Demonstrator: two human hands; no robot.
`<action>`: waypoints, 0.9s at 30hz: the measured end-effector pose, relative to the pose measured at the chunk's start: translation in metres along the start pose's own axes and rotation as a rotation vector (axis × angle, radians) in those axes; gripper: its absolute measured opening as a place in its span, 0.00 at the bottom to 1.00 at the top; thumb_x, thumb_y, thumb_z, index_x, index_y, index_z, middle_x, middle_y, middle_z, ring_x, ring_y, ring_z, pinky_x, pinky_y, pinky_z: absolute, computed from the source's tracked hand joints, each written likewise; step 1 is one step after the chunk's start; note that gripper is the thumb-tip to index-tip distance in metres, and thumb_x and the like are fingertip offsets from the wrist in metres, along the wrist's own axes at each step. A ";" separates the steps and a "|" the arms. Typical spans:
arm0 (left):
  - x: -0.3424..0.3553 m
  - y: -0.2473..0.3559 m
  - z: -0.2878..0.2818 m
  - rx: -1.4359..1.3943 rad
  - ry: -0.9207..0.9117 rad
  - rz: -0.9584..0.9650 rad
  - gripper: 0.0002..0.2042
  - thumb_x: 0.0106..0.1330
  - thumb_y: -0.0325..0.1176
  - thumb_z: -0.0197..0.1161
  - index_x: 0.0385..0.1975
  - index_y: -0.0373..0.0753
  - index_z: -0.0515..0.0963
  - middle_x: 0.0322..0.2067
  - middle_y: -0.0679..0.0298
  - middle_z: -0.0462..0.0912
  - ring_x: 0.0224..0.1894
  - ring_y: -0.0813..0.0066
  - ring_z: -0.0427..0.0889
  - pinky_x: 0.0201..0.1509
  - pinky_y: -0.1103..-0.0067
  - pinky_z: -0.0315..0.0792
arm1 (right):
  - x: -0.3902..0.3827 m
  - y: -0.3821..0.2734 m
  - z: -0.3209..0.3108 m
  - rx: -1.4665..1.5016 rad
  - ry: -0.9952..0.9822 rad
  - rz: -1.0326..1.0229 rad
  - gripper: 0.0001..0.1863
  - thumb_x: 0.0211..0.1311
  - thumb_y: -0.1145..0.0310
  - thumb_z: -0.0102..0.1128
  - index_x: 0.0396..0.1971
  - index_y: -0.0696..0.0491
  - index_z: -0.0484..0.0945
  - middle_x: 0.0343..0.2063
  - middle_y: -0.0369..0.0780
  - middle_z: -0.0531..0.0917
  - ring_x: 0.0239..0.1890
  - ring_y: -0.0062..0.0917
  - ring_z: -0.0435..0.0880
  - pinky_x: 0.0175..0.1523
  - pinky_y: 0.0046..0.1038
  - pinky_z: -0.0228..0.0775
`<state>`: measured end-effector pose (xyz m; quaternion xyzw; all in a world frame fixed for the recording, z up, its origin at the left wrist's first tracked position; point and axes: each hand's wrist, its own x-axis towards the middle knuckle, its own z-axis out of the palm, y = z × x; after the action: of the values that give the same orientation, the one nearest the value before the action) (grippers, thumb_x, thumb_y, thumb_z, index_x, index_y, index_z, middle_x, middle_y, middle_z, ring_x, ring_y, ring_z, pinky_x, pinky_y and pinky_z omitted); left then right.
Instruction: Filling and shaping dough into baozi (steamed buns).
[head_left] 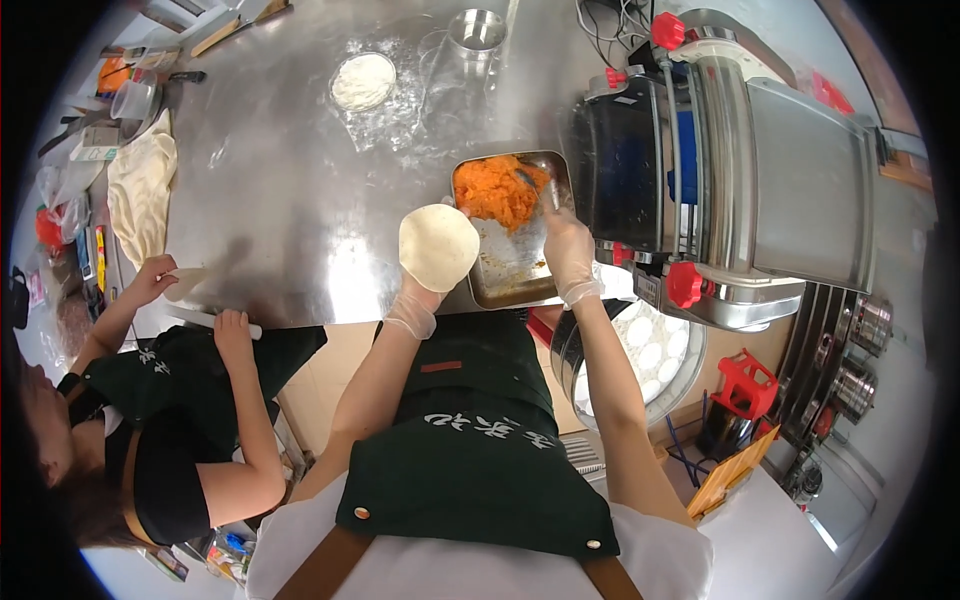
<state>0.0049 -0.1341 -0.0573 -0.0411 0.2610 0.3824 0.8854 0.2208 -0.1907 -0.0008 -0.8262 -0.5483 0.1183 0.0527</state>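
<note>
A flat round dough wrapper (440, 248) lies across my left hand (416, 300), which holds it from beneath beside the tray; the dough hides most of the fingers. My right hand (568, 248) is closed around the handle of a spoon (528, 180), whose head sits in orange, mashed filling (492, 192). That filling is heaped in the far part of a rectangular metal tray (505, 298); the near part shows bare metal with smears. Both hands wear clear plastic gloves.
Flour in a small bowl (363, 82) and a metal cup (478, 32) stand farther back. A dough-rolling machine (725, 160) borders the right. Below it, a round container (655, 360) holds several white rounds. At left, a co-worker's hands (235, 335) work with a rolling pin near a cloth (142, 190).
</note>
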 end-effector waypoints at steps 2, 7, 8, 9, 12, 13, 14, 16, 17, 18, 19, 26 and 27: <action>0.000 0.002 0.000 0.011 -0.001 -0.004 0.24 0.73 0.49 0.45 0.63 0.43 0.66 0.60 0.53 0.72 0.62 0.61 0.72 0.62 0.65 0.73 | 0.000 -0.005 -0.008 -0.019 -0.027 0.027 0.26 0.57 0.80 0.49 0.57 0.45 0.74 0.31 0.44 0.81 0.34 0.43 0.83 0.40 0.40 0.76; 0.001 0.002 0.000 0.005 -0.029 -0.065 0.25 0.73 0.49 0.45 0.64 0.42 0.65 0.59 0.52 0.73 0.61 0.62 0.73 0.62 0.66 0.72 | 0.010 0.002 0.008 -0.028 0.100 0.006 0.27 0.54 0.78 0.52 0.56 0.45 0.74 0.33 0.44 0.82 0.33 0.42 0.84 0.37 0.40 0.78; 0.001 0.002 -0.001 0.007 -0.030 -0.068 0.25 0.73 0.49 0.45 0.64 0.42 0.65 0.59 0.52 0.73 0.61 0.62 0.73 0.62 0.66 0.72 | 0.005 -0.001 0.014 -0.027 0.101 0.011 0.27 0.54 0.78 0.52 0.56 0.45 0.74 0.33 0.44 0.82 0.33 0.42 0.84 0.37 0.40 0.78; 0.000 0.002 -0.002 -0.002 -0.029 -0.079 0.25 0.73 0.49 0.45 0.64 0.42 0.65 0.59 0.52 0.73 0.61 0.62 0.73 0.63 0.66 0.72 | -0.005 -0.004 0.019 -0.014 0.111 0.025 0.26 0.55 0.78 0.51 0.55 0.45 0.74 0.33 0.44 0.82 0.32 0.42 0.84 0.36 0.40 0.78; 0.001 0.006 -0.006 0.000 -0.022 -0.054 0.25 0.73 0.49 0.45 0.64 0.42 0.65 0.59 0.52 0.73 0.61 0.62 0.73 0.63 0.66 0.72 | -0.011 -0.006 0.008 0.040 0.076 0.020 0.24 0.55 0.78 0.51 0.54 0.45 0.76 0.32 0.44 0.82 0.32 0.42 0.84 0.35 0.41 0.77; 0.002 0.006 -0.005 0.017 -0.025 -0.047 0.25 0.73 0.49 0.45 0.65 0.42 0.64 0.59 0.52 0.73 0.61 0.62 0.73 0.63 0.66 0.72 | -0.012 -0.002 0.001 0.071 0.039 0.028 0.24 0.55 0.78 0.51 0.53 0.47 0.77 0.32 0.45 0.82 0.31 0.42 0.84 0.35 0.41 0.77; 0.001 0.006 -0.004 0.017 -0.026 -0.050 0.25 0.73 0.49 0.45 0.65 0.42 0.64 0.59 0.52 0.73 0.61 0.62 0.73 0.63 0.66 0.72 | -0.010 0.004 0.002 0.050 0.138 0.033 0.22 0.56 0.78 0.50 0.53 0.49 0.77 0.32 0.45 0.83 0.31 0.43 0.83 0.35 0.41 0.76; 0.001 0.004 0.000 -0.001 -0.043 -0.083 0.24 0.75 0.46 0.43 0.66 0.43 0.63 0.61 0.55 0.71 0.64 0.62 0.70 0.62 0.68 0.73 | -0.004 0.029 0.026 0.119 0.138 0.121 0.24 0.57 0.80 0.50 0.54 0.48 0.77 0.29 0.45 0.81 0.30 0.42 0.82 0.36 0.40 0.75; 0.001 0.003 0.001 0.000 -0.043 -0.084 0.24 0.75 0.46 0.43 0.66 0.43 0.63 0.61 0.55 0.71 0.64 0.62 0.70 0.62 0.68 0.73 | 0.000 0.029 0.029 0.196 0.132 0.193 0.25 0.57 0.81 0.49 0.55 0.46 0.77 0.27 0.46 0.80 0.29 0.41 0.81 0.36 0.38 0.73; 0.001 0.002 0.003 -0.033 -0.028 -0.088 0.23 0.75 0.46 0.43 0.65 0.43 0.63 0.61 0.55 0.71 0.64 0.62 0.70 0.62 0.68 0.73 | -0.002 0.030 0.031 0.197 0.133 0.196 0.25 0.57 0.81 0.49 0.55 0.46 0.77 0.27 0.46 0.80 0.29 0.41 0.81 0.36 0.38 0.73; 0.000 0.004 0.001 -0.069 -0.008 -0.074 0.23 0.75 0.45 0.44 0.65 0.43 0.63 0.61 0.55 0.71 0.64 0.62 0.70 0.62 0.68 0.73 | -0.003 0.016 0.023 0.419 0.038 0.288 0.23 0.58 0.81 0.49 0.53 0.48 0.78 0.26 0.47 0.79 0.29 0.41 0.81 0.35 0.38 0.72; -0.001 0.002 0.000 0.070 0.016 -0.042 0.24 0.73 0.48 0.44 0.65 0.42 0.64 0.59 0.53 0.73 0.60 0.63 0.74 0.62 0.67 0.72 | -0.032 -0.024 0.030 0.215 0.185 0.125 0.21 0.56 0.81 0.52 0.51 0.55 0.78 0.25 0.47 0.80 0.27 0.42 0.81 0.34 0.36 0.74; 0.000 0.001 0.000 0.048 0.015 -0.051 0.24 0.73 0.47 0.45 0.64 0.42 0.65 0.59 0.54 0.74 0.60 0.63 0.74 0.62 0.67 0.73 | -0.035 -0.024 0.038 0.272 0.233 0.113 0.21 0.57 0.81 0.52 0.51 0.55 0.79 0.25 0.46 0.79 0.26 0.40 0.79 0.33 0.36 0.72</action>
<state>0.0041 -0.1334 -0.0567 -0.0294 0.2754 0.3531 0.8937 0.1772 -0.2148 -0.0273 -0.8492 -0.4699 0.0976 0.2204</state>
